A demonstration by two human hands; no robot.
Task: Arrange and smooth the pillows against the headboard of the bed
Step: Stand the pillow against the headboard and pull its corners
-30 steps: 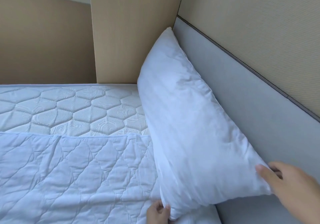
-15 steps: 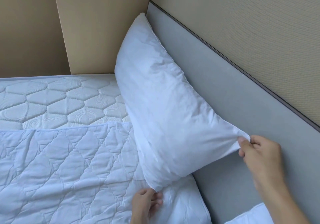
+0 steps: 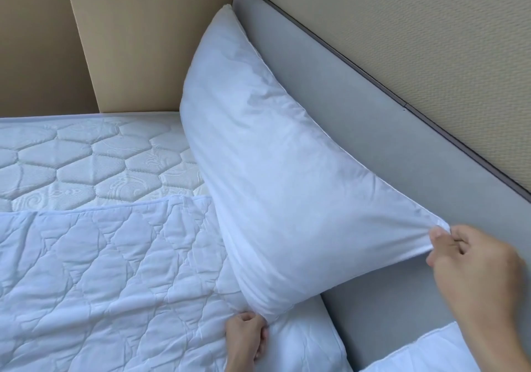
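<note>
A white pillow (image 3: 267, 170) stands on its long edge, leaning against the grey padded headboard (image 3: 359, 107). My right hand (image 3: 474, 262) pinches the pillow's upper near corner and pulls it taut toward me. My left hand (image 3: 245, 340) grips the lower near corner down on the bed. The far end of the pillow reaches into the corner by the beige panel. A second white pillow (image 3: 425, 354) shows only as an edge at the bottom right.
A white quilted cover (image 3: 100, 279) lies over the near part of the bed. The bare hexagon-stitched mattress (image 3: 86, 159) shows beyond it. A beige panel (image 3: 149, 38) and textured wall (image 3: 416, 27) close the far corner.
My right hand has gone from resting on the pillow's near end to pinching its upper corner and stretching it out. My left hand has closed on the lower corner. The view has shifted right.
</note>
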